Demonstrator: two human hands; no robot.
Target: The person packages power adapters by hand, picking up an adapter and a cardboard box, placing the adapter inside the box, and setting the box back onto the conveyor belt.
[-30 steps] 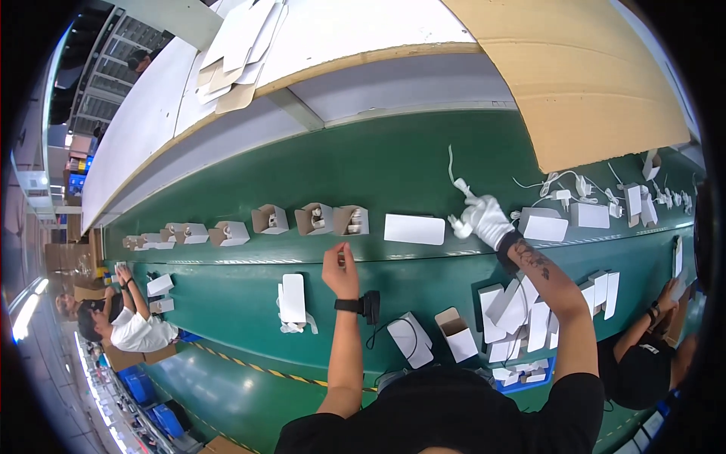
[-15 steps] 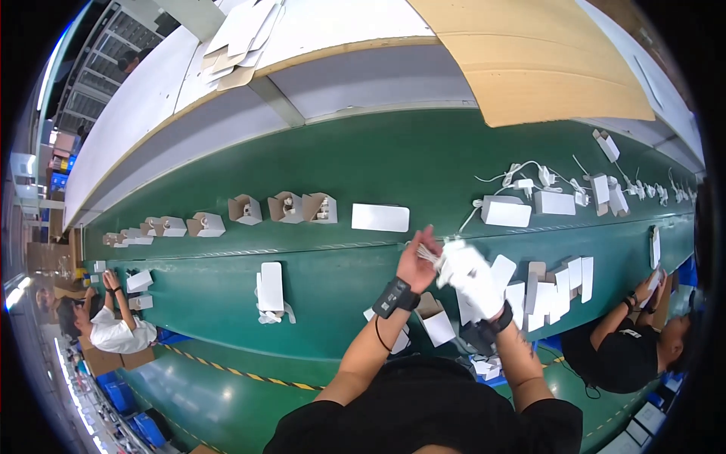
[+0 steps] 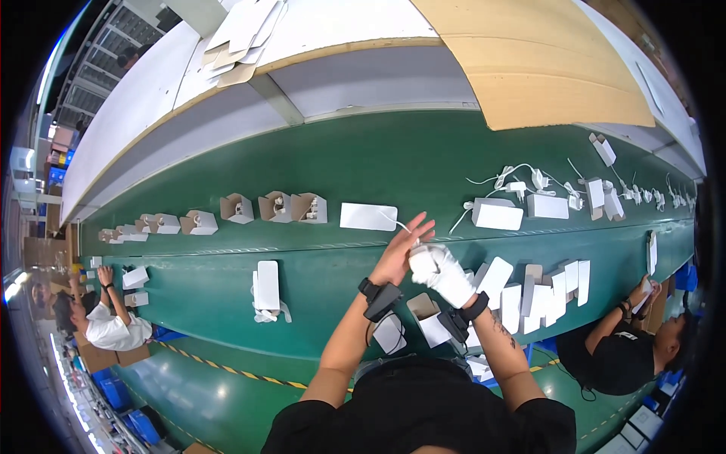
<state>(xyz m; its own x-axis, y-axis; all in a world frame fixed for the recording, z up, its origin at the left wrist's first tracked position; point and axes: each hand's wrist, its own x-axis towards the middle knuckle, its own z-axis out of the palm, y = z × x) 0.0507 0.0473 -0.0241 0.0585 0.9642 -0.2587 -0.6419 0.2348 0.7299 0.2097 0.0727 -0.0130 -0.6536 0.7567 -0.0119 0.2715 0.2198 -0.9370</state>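
Note:
My bare left hand [image 3: 395, 256] and my white-gloved right hand [image 3: 440, 274] meet above the green bench. A thin white cable [image 3: 394, 220] sticks out past my left fingers; the rest is mostly hidden by the hands. My right fingers are closed at the left palm, seemingly on the same cable. Just beyond lies a closed white box [image 3: 368, 216] on the far green belt. Close to my wrists stand an open white box [image 3: 429, 321] and another white box [image 3: 389, 334].
Several white boxes [image 3: 552, 296] stand to the right. Along the belt sit open boxes [image 3: 308, 207] at left and white adapters with cables [image 3: 539, 179] at right. A white box [image 3: 266, 284] lies at left. Co-workers [image 3: 117, 321] [image 3: 616, 344] sit either side; brown cardboard [image 3: 529, 64] overhangs the back.
Both hands have moved left and come closer together, with the cable end now pointing out to the left. The boxes and adapters on the far belt have shifted left.

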